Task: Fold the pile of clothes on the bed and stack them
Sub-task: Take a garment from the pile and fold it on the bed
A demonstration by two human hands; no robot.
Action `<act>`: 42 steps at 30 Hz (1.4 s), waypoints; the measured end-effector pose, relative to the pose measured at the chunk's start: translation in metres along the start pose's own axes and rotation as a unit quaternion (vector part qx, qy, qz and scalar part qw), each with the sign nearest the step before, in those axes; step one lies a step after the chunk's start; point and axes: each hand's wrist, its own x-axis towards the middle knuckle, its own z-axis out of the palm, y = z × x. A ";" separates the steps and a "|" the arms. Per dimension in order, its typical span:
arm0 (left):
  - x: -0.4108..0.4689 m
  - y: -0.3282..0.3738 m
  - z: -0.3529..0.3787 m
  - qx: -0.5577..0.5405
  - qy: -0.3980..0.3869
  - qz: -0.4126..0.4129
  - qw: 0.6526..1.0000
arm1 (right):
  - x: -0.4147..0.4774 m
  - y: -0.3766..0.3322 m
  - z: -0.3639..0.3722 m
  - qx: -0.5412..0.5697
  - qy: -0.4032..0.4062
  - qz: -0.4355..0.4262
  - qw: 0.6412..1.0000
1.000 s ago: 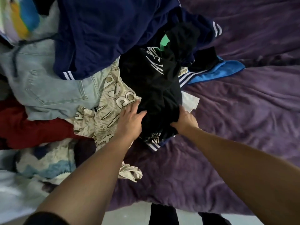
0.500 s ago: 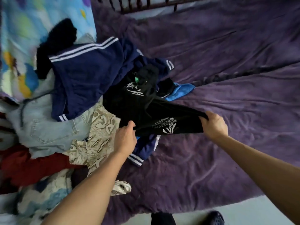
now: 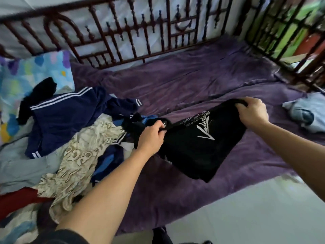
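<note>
I've got the black shorts [image 3: 197,148] gripped in left hand [image 3: 151,136] and right hand [image 3: 252,112], clear of the pile [image 3: 73,155]; next, spread them flat on the bed [image 3: 193,85].

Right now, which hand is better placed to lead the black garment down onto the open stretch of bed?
Probably the right. The right hand grips the black garment by one corner above bare purple blanket; the left hand grips the other corner beside the clothes pile.
</note>
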 end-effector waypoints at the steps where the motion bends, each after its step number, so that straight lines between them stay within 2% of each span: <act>1: -0.001 0.017 0.015 -0.016 -0.014 0.005 1.000 | 0.006 0.016 -0.012 -0.008 0.005 0.010 1.000; 4: -0.006 0.053 0.065 -0.068 -0.078 0.003 0.995 | 0.020 0.066 -0.034 -0.034 0.016 0.049 0.998; 8: -0.009 0.057 0.127 -0.055 -0.235 -0.052 0.969 | 0.033 0.135 -0.031 -0.084 -0.006 0.129 0.988; 11: -0.005 0.030 0.154 0.010 -0.307 -0.114 0.945 | 0.038 0.185 -0.014 -0.127 -0.064 0.181 0.973; 15: 0.024 -0.012 0.169 0.108 -0.330 -0.161 0.924 | 0.046 0.228 0.019 -0.209 -0.190 0.220 0.934; 17: 0.046 -0.022 0.176 0.149 -0.330 -0.165 0.917 | 0.053 0.237 0.037 -0.257 -0.224 0.202 0.918; 20: 0.078 -0.023 0.194 0.191 -0.341 -0.141 0.910 | 0.063 0.242 0.062 -0.325 -0.225 0.100 0.913; 22: 0.101 -0.019 0.215 0.209 -0.344 -0.115 0.908 | 0.073 0.246 0.083 -0.315 -0.232 0.030 0.920; 24: 0.121 -0.011 0.245 0.213 -0.340 -0.111 0.909 | 0.083 0.255 0.108 -0.288 -0.284 -0.012 0.915; 26: 0.134 -0.003 0.276 0.199 -0.327 -0.181 0.906 | 0.088 0.270 0.133 -0.282 -0.380 -0.026 0.881; 28: 0.139 0.000 0.306 0.132 -0.288 -0.343 0.884 | 0.086 0.292 0.153 -0.315 -0.456 -0.025 0.832; 30: 0.137 0.000 0.329 0.049 -0.233 -0.482 0.843 | 0.087 0.319 0.167 -0.351 -0.485 -0.033 0.800; 31: 0.134 0.000 0.338 0.027 -0.209 -0.506 0.836 | 0.089 0.331 0.171 -0.356 -0.488 -0.054 0.795; 33: 0.131 0.008 0.350 0.036 -0.169 -0.480 0.860 | 0.101 0.350 0.171 -0.334 -0.485 -0.102 0.802; 35: 0.138 0.025 0.353 0.073 -0.125 -0.427 0.892 | 0.124 0.361 0.159 -0.276 -0.463 -0.117 0.834; 38: 0.177 0.048 0.349 0.105 -0.027 -0.365 0.925 | 0.183 0.367 0.135 -0.204 -0.371 -0.106 0.900; 42: 0.266 0.070 0.343 0.097 0.030 -0.289 0.952 | 0.299 0.350 0.128 -0.180 -0.274 -0.095 0.940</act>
